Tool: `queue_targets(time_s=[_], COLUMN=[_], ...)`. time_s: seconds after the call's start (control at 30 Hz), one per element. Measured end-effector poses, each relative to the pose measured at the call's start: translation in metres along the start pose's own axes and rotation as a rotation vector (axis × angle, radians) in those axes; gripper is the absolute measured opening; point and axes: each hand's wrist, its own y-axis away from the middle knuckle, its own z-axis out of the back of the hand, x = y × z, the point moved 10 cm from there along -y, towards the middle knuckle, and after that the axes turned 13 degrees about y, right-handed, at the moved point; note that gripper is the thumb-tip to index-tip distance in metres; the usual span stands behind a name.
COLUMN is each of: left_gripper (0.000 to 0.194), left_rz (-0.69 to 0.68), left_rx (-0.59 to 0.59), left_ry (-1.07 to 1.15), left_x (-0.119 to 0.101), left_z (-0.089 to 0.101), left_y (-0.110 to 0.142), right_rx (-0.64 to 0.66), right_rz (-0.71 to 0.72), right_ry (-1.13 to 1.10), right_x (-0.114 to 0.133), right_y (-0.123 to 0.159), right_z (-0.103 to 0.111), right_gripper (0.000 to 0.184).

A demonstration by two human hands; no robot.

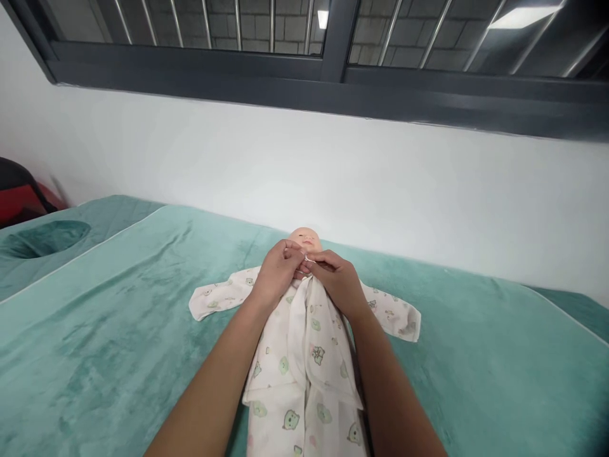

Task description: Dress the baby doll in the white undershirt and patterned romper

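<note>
Baby outfit (pixel 309 349) on the teal bed cover (pixel 143 317): white with green animal prints, it lies front up, its neck end near the far edge of the bed along the white wall (pixel 304 165), its lower part running toward the near side, where the view cuts it off.
Layers: a short top with its front flaps meeting down the middle, over a longer printed piece below.
Sleeves: both are spread flat, one (pixel 223 297) toward the bed's left edge, the other (pixel 394 314) toward its right.
Left hand (pixel 277 270): thumb and fingers together at the neckline, pinched on a thin white tie (pixel 309 258).
Right hand (pixel 340 276): beside the left, fingertips almost meeting it, also pinched on the tie; the fingers partly hide the exact hold.
Doll's head (pixel 307 235): face up just beyond the hands, close to the bed's far edge.
Tie: a short stretch shows between the fingertips.
</note>
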Motion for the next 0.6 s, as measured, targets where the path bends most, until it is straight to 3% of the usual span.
queue_targets(time_s=[0.13, 0.23, 0.37, 0.6], left_gripper=[0.019, 0.016, 0.019, 0.019], left_rz=[0.019, 0.034, 0.044, 0.012], left_rx=[-0.004, -0.034, -0.022, 0.042], left_ry=[-0.02, -0.006, 0.023, 0.006], left_x=[0.001, 0.001, 0.001, -0.002], left_z=[0.0, 0.003, 0.003, -0.004], left_y=[0.0, 0.001, 0.001, 0.003], right_rx=[0.059, 0.147, 0.219, 0.107], right_rz=[0.15, 0.184, 0.139, -0.037], right_ry=[0.148, 0.128, 0.065, -0.209], right_x=[0.015, 0.017, 0.012, -0.015], right_y=[0.002, 0.005, 0.007, 0.004], right_z=[0.0, -0.005, -0.01, -0.005], right_gripper=[0.013, 0.016, 0.014, 0.012])
